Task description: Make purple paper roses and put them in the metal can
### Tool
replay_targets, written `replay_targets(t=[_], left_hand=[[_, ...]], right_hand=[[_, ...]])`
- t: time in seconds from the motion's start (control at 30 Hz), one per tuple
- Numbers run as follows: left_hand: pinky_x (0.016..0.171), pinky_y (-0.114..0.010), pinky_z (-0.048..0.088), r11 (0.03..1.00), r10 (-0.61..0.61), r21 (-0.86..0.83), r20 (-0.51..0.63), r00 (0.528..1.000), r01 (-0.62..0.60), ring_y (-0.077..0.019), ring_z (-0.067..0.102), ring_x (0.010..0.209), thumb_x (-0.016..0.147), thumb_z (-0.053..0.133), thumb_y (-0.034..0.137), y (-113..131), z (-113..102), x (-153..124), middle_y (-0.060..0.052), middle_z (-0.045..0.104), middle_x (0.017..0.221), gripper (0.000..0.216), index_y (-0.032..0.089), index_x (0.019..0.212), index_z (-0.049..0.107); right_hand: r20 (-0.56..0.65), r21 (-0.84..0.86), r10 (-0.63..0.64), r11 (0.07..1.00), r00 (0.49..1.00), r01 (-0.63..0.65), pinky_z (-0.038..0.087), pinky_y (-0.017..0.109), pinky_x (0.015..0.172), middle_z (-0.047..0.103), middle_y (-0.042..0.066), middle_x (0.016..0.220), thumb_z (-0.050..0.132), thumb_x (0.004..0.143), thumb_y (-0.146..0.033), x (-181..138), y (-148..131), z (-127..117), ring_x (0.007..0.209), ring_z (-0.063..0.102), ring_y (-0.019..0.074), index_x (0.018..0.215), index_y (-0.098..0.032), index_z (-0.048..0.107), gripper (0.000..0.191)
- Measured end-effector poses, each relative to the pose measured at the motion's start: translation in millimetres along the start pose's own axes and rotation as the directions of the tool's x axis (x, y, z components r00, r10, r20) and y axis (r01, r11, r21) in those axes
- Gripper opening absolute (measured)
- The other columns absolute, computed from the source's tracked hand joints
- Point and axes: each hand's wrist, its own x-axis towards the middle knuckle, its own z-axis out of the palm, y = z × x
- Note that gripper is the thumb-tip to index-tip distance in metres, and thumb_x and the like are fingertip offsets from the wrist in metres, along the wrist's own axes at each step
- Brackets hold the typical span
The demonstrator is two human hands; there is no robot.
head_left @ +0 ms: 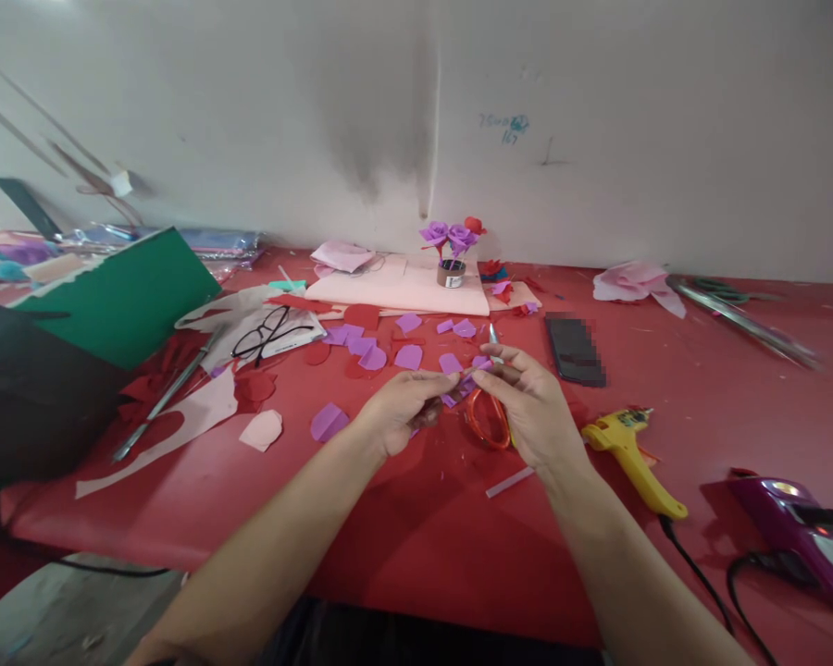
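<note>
My left hand (401, 409) pinches a small purple foam petal piece (462, 386) above the red table (416, 536). My right hand (528, 407) meets it from the right, fingers closed on the same piece. Orange-handled scissors (487, 418) lie on the table just under and between the hands, blades pointing away. Cut purple petals (375, 356) are scattered beyond the hands. A small cup with finished purple and red foam roses (451, 242) stands at the back on a pink foam sheet (395, 291).
A yellow glue gun (631, 449) and a glue stick (510, 482) lie right of the hands, with a purple iron (795, 532) at the far right and a dark phone (575, 350) behind. Left are glasses (267, 335), a green sheet (121, 296), red scraps and a metal rod (163, 396).
</note>
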Motion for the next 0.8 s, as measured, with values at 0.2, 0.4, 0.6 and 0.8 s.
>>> replay_targets(t=[0.2, 0.4, 0.6, 0.8], left_hand=[[0.041, -0.022, 0.015, 0.999, -0.031, 0.012, 0.021, 0.999, 0.031, -0.0016, 0.029, 0.041, 0.059, 0.078, 0.034, -1.0, -2.0, 2.4, 0.003, 0.054, 0.055, 0.024, 0.014, 0.068, 0.069], [0.040, -0.022, 0.016, 0.999, -0.030, 0.018, -0.013, 0.999, 0.031, -0.0020, 0.031, 0.039, 0.058, 0.078, 0.033, -0.6, -0.9, 2.3, 0.003, 0.052, 0.051, 0.023, 0.014, 0.062, 0.066], [0.043, -0.021, 0.020, 1.000, 0.017, 0.004, -0.036, 0.999, -0.016, -0.0007, 0.033, 0.043, 0.056, 0.079, 0.030, -2.9, -0.7, 3.4, -0.001, 0.062, 0.065, 0.023, 0.013, 0.069, 0.071], [0.043, -0.021, 0.021, 0.999, -0.023, 0.047, -0.067, 0.997, 0.027, -0.0016, 0.034, 0.043, 0.057, 0.079, 0.033, 0.8, 2.4, -0.9, 0.002, 0.059, 0.064, 0.024, 0.014, 0.070, 0.069]], right_hand=[[0.029, 0.017, -0.006, 1.000, 1.000, 0.006, 0.046, 0.029, 0.078, 0.065, -0.003, 0.075, 0.076, 0.064, -0.023, -1.3, -2.3, 0.8, 0.073, 0.061, 0.0118, 0.103, -0.021, 0.060, 0.043], [-0.007, -0.010, -0.017, 1.000, 1.000, 0.017, 0.045, 0.027, 0.075, 0.064, -0.004, 0.072, 0.077, 0.065, -0.025, -1.0, 0.7, 0.4, 0.071, 0.060, 0.0112, 0.102, -0.023, 0.058, 0.042], [0.003, -0.018, -0.030, 0.999, 1.000, 0.030, 0.046, 0.028, 0.075, 0.063, -0.004, 0.074, 0.076, 0.065, -0.024, -1.4, 0.2, 1.2, 0.073, 0.059, 0.0116, 0.103, -0.023, 0.059, 0.041], [0.010, -0.031, -0.026, 0.999, 1.000, 0.026, 0.045, 0.029, 0.076, 0.063, -0.003, 0.077, 0.074, 0.066, -0.026, -0.7, 1.6, 0.8, 0.075, 0.059, 0.0125, 0.105, -0.023, 0.058, 0.042]])
